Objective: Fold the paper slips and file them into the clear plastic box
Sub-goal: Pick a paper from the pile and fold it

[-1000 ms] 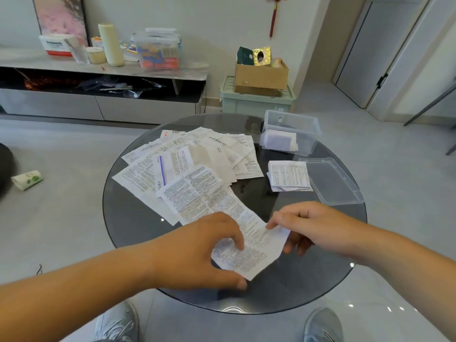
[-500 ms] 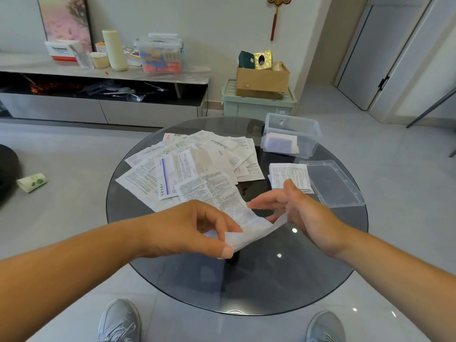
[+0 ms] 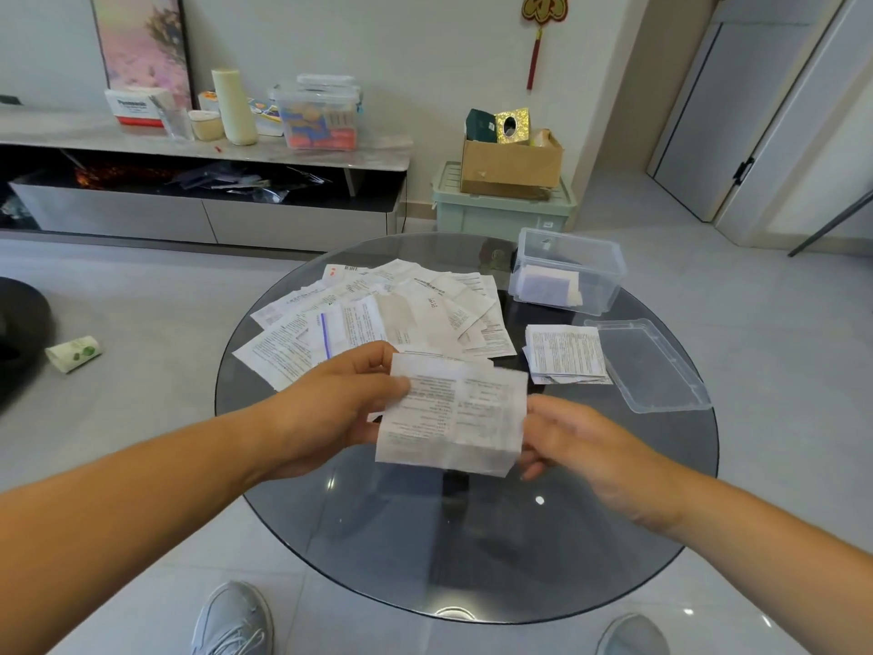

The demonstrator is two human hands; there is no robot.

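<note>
Both hands have one printed paper slip (image 3: 453, 418) up off the glass table (image 3: 425, 536), well to the near side of the clear plastic box (image 3: 609, 276): the left hand (image 3: 330, 413) pinches its left edge, thumb on the print, and the right hand (image 3: 581, 446) grips the right edge, fingertips tucked behind the sheet. Between slip and box sits a stack of folded slips (image 3: 564, 354), the lid (image 3: 652, 366) flat beside it, and a loose spread of slips (image 3: 397, 314) fans out left of the box. The box stands open, folded papers inside.
</note>
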